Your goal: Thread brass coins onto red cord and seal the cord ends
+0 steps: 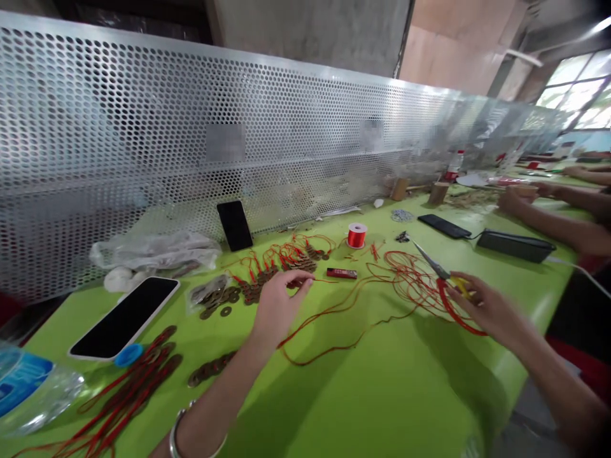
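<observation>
Between its thumb and forefinger, my left hand [285,298] pinches the end of a thin red cord [329,310], which trails over the green table. My right hand [480,302] grips scissors [435,262] by their yellow and red handles, the blades pointing up and left. Beneath the scissors lies a loose tangle of red cord [405,280]. Beside my left hand are rows of round coins with red knotted cords [260,283]. A small dark red stick-like item [342,273] lies between my hands, near a spool of red thread [357,236].
At the left are a white-edged phone [126,318], a plastic bottle [35,388] and strung coins [138,394]. A perforated metal screen [167,127] borders the back. A dark box [515,245] stands right, beyond which another person's arms [554,216] rest on the table [382,394].
</observation>
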Available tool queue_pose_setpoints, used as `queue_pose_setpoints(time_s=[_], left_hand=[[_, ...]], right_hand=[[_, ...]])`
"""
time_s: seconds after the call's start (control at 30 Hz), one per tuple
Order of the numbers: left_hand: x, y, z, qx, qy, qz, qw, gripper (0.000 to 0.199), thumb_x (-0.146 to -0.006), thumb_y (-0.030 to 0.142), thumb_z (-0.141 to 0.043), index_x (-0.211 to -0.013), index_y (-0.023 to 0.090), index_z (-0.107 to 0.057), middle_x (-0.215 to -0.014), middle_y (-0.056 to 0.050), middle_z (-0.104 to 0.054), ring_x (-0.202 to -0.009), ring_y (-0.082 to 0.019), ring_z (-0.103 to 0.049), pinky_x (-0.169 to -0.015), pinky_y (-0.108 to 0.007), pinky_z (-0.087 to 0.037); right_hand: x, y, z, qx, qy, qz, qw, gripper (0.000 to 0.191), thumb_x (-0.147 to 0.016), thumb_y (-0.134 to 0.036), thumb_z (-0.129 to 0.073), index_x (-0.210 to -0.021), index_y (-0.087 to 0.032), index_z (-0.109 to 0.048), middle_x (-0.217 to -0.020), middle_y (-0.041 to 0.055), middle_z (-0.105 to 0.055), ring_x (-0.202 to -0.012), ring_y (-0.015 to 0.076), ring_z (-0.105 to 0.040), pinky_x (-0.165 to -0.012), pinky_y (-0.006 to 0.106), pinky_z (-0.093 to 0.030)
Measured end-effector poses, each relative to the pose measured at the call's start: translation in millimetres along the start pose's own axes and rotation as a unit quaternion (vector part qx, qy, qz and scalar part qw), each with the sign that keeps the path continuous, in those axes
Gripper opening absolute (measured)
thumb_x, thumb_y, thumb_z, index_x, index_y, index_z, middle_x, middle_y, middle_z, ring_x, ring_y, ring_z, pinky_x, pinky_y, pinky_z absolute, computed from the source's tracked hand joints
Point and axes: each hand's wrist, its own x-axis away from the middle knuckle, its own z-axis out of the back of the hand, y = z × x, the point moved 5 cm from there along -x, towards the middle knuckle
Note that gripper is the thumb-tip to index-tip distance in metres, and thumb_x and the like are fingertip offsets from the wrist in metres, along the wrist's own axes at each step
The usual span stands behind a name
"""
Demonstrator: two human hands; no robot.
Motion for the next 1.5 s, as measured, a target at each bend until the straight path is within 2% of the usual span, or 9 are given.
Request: queue_pose_setpoints(time_s=[0.17, 0.33, 0.5, 0.67, 0.77, 0.93, 1.13, 1.3, 1.5], left_hand=[[-6.0, -36.3, -13.4, -0.091, -0.036, -0.003, 0.995, 0.016, -0.079, 0.022, -0.052, -0.081, 0.021, -0.068, -0.082, -0.002, -0.07, -0.077, -0.019, -0.063, -0.076, -0.032, -0.048], [-1.6, -53.8, -30.7, -0.172, -0.086, -0.038, 0.981, 0.016, -0.079, 0.016, -0.053, -0.081, 0.02, -0.069, -0.086, -0.004, -0.071, -0.082, -0.021, -0.062, -0.079, -0.034, -0.047], [2.5, -52.4, -38.1, -0.22, -0.123, -0.088, 0.964, 0.016, -0.083, 0.016, -0.053, -0.085, 0.019, -0.069, -0.091, -0.005, -0.07, -0.09, -0.022, -0.06, -0.085, -0.037, -0.044], [2.8, -53.4, -40.7, -0.281, -0.14, -0.115, 0.942, 0.017, -0.086, 0.021, -0.051, -0.089, 0.019, -0.067, -0.093, -0.004, -0.068, -0.09, -0.022, -0.06, -0.082, -0.035, -0.045], [3.0, -55.8, -40.3, -0.291, -0.143, -0.117, 0.939, 0.017, -0.087, 0.021, -0.049, -0.088, 0.018, -0.066, -0.093, -0.005, -0.068, -0.089, -0.022, -0.059, -0.08, -0.035, -0.046], [2.1, -58.8, -36.4, -0.314, -0.113, -0.112, 0.936, 0.015, -0.086, 0.019, -0.047, -0.085, 0.017, -0.062, -0.087, -0.005, -0.066, -0.084, -0.021, -0.059, -0.078, -0.035, -0.046], [-0.4, -60.9, -36.4, -0.319, -0.099, -0.103, 0.937, 0.014, -0.083, 0.017, -0.048, -0.088, 0.017, -0.061, -0.091, -0.005, -0.065, -0.089, -0.022, -0.057, -0.081, -0.038, -0.045], [1.1, -61.3, -39.5, -0.294, -0.115, -0.11, 0.942, 0.016, -0.088, 0.025, -0.049, -0.096, 0.018, -0.062, -0.098, -0.005, -0.065, -0.097, -0.023, -0.055, -0.087, -0.039, -0.043], [1.5, -58.7, -40.1, -0.295, -0.118, -0.084, 0.945, 0.015, -0.089, 0.022, -0.046, -0.089, 0.017, -0.06, -0.093, -0.006, -0.064, -0.091, -0.021, -0.055, -0.084, -0.037, -0.044]], right_hand=[[-33.5, 66.2, 7.5, 0.208, -0.063, -0.032, 0.976, 0.051, -0.085, -0.041, -0.04, -0.123, -0.008, -0.049, -0.092, 0.021, -0.067, -0.078, 0.031, -0.064, -0.068, 0.038, -0.044], [-50.6, 69.9, 3.6, 0.267, -0.093, 0.015, 0.959, 0.031, -0.083, -0.031, -0.048, -0.1, -0.01, -0.064, -0.08, 0.0202, -0.067, -0.073, 0.0286, -0.064, -0.066, 0.036, -0.045], [-69.3, 7.7, -13.4, 0.294, -0.084, 0.071, 0.949, 0.026, -0.081, -0.018, -0.045, -0.095, -0.011, -0.067, -0.088, 0.0202, -0.065, -0.081, 0.0283, -0.061, -0.07, 0.037, -0.042], [-95.1, -86.6, -68.9, 0.248, -0.115, 0.217, 0.937, 0.028, -0.086, -0.02, -0.044, -0.107, -0.019, -0.063, -0.105, 0.0104, -0.063, -0.096, 0.0197, -0.057, -0.082, 0.027, -0.039], [-108.3, -119.2, -102.7, 0.248, -0.121, 0.247, 0.929, 0.028, -0.085, -0.015, -0.045, -0.104, -0.015, -0.065, -0.103, 0.0127, -0.063, -0.096, 0.0203, -0.056, -0.082, 0.027, -0.038], [-119.0, -126.9, -133.9, 0.262, -0.113, 0.258, 0.923, 0.026, -0.083, -0.008, -0.045, -0.099, -0.013, -0.065, -0.098, 0.0135, -0.064, -0.093, 0.0219, -0.056, -0.077, 0.028, -0.038], [-110.7, -126.4, -128.3, 0.281, -0.081, 0.286, 0.912, 0.027, -0.085, -0.007, -0.038, -0.102, -0.007, -0.06, -0.105, 0.0185, -0.059, -0.096, 0.0266, -0.052, -0.077, 0.035, -0.037], [-76.6, -169.8, -111.7, 0.241, -0.052, 0.345, 0.906, 0.027, -0.092, -0.017, -0.034, -0.101, -0.01, -0.058, -0.099, 0.0147, -0.059, -0.093, 0.0241, -0.053, -0.079, 0.034, -0.036], [-28.3, -209.4, -122.1, 0.135, -0.154, 0.456, 0.866, 0.022, -0.092, -0.021, -0.04, -0.094, -0.016, -0.061, -0.093, 0.0079, -0.063, -0.083, 0.0189, -0.057, -0.078, 0.031, -0.038]])
